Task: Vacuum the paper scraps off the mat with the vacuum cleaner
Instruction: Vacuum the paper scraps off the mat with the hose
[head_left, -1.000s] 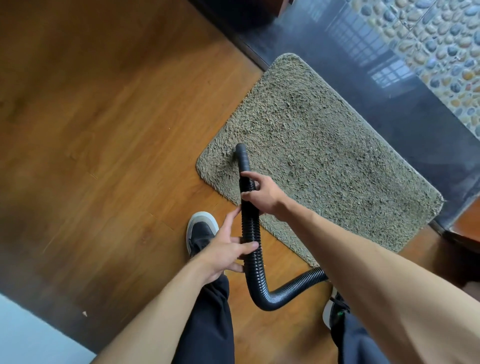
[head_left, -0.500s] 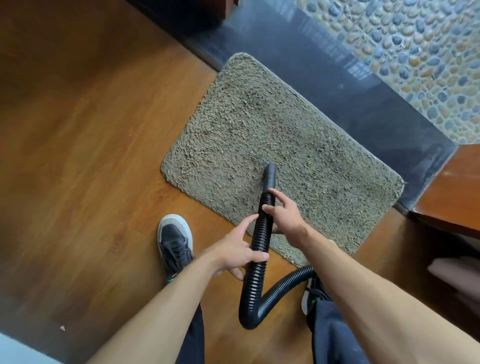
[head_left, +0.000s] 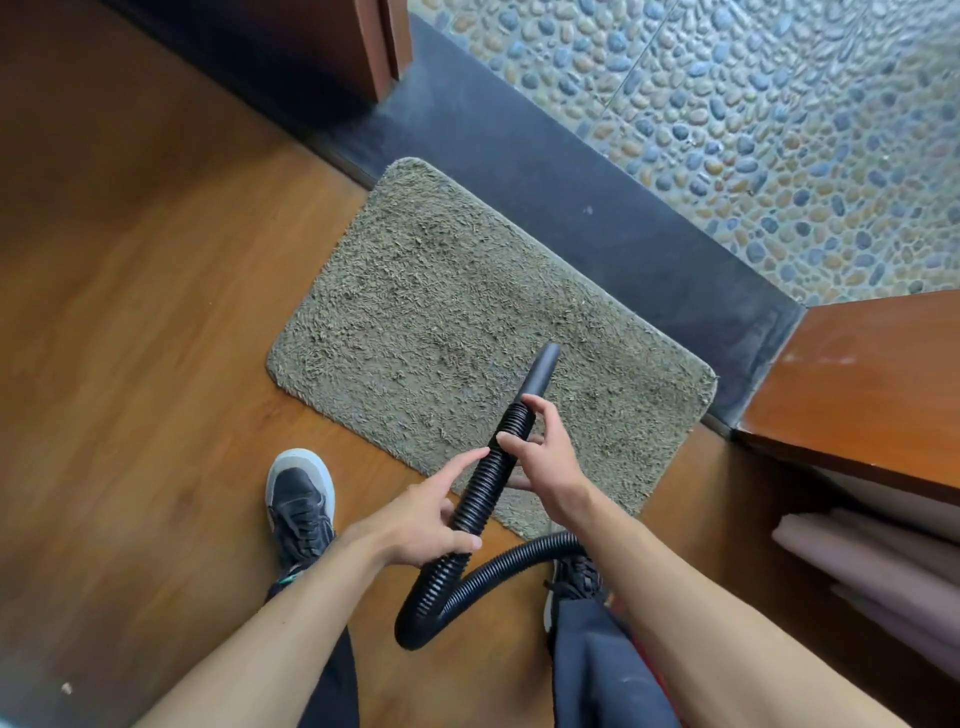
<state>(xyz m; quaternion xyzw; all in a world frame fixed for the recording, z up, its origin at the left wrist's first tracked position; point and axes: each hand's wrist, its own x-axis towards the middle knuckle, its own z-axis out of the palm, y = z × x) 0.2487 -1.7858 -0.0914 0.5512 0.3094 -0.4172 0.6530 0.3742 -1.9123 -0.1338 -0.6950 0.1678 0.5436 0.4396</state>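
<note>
**Vacuum hose** (head_left: 485, 488): black and ribbed, sitting at the lower centre of the frame. The held stretch is running on a slanted axis from lower left to upper right. Below the hands it is looping round at the bottom centre and leading off to the right, past the right shoe (head_left: 571, 579).

**Nozzle** (head_left: 540, 371): smooth black tube ending the hose, pointing toward the upper right. Its tip is sitting over the lower right part of the mat; whether it is touching the pile cannot be told.

**Mat** (head_left: 415, 301): shaggy grey-green rectangle, lying askew on the wooden floor (head_left: 156, 338), its far edge running along a dark threshold strip (head_left: 597, 197).

**Left hand** (head_left: 423, 525): gripping the lower ribbed stretch, thumb and fingers curling round it, forefinger stretching up along the hose.

**Right hand** (head_left: 548, 462): gripping the hose higher up, just below the nozzle, fingers curling over the ribs.

**Left shoe** (head_left: 298, 499): black with a white toe, standing on the floor just beside the mat's near edge.

**Surroundings**: pebbled surface (head_left: 753, 130) filling the upper right; wooden furniture (head_left: 857, 389) standing at the right edge.
</note>
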